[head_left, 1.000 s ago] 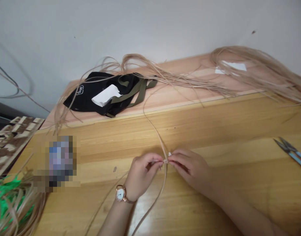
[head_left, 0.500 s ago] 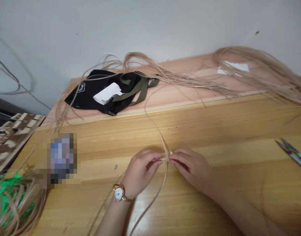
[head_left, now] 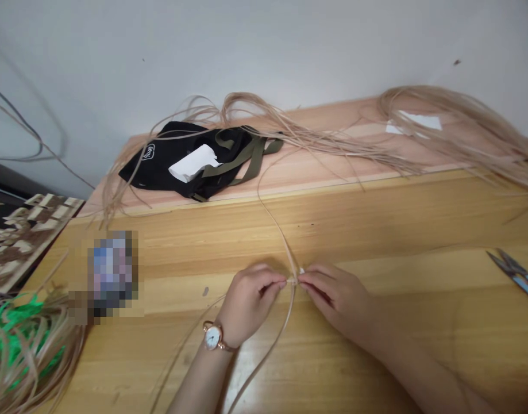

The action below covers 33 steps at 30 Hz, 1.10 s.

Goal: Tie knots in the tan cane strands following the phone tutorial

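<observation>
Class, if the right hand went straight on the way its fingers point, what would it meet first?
The right hand would first meet the tan strip at its fingertips, perhaps touching it now; beyond, likely the left hand.

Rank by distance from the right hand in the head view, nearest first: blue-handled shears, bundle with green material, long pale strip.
From the right hand:
1. Long pale strip, at its fingertips, between the hands.
2. Blue-handled shears, off to the right.
3. Bundle with green material, at far left.
</observation>
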Each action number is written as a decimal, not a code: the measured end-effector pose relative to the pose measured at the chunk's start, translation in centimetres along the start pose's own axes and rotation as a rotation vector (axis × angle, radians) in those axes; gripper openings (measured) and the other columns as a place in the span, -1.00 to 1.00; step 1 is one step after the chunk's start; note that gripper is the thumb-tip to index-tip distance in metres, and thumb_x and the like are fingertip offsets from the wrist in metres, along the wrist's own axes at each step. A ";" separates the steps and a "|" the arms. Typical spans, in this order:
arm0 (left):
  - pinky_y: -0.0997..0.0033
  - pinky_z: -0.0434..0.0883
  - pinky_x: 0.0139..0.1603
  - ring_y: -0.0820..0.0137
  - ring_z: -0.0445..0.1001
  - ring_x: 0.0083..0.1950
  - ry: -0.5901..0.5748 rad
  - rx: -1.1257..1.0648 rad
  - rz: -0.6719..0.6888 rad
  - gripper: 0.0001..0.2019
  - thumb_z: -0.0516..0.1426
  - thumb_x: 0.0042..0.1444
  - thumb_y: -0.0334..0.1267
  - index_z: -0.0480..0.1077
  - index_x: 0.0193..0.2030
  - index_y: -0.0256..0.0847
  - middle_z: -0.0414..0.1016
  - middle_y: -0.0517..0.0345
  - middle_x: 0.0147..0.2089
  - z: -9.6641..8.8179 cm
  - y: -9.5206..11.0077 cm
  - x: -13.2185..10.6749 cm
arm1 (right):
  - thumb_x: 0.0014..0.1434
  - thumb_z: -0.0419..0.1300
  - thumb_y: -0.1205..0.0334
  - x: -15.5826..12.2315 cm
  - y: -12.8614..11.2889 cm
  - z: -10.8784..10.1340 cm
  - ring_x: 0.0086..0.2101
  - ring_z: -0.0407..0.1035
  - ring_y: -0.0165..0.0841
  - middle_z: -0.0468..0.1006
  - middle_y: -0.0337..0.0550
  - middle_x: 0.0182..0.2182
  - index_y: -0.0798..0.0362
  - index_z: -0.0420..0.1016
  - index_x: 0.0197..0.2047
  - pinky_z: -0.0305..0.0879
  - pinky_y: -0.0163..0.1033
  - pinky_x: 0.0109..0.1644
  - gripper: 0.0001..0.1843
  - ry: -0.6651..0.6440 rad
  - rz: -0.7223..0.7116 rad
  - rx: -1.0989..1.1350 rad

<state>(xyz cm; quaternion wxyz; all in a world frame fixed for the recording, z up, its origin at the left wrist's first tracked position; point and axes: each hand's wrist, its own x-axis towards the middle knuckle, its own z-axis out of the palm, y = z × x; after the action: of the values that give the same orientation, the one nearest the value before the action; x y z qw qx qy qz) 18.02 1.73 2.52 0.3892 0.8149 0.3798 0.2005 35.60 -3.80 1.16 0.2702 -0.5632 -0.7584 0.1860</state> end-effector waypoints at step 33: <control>0.52 0.29 -0.45 0.46 0.37 -0.43 0.064 -0.201 -0.116 -0.87 0.09 0.01 -0.31 0.46 -0.39 -0.24 0.46 0.11 -0.44 0.6 0.2 0.2 | 0.07 0.00 0.40 -0.2 -0.7 -0.2 -0.43 0.34 -0.44 0.45 -0.15 -0.36 0.08 0.36 -0.25 0.27 -0.36 -0.41 -0.82 0.115 0.110 0.180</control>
<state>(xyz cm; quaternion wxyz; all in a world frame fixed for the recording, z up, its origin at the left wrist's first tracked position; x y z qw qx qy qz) 18.64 1.48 2.33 0.4676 0.7415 0.4166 0.2406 35.17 -4.18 1.68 0.3521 -0.5871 -0.6899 0.2354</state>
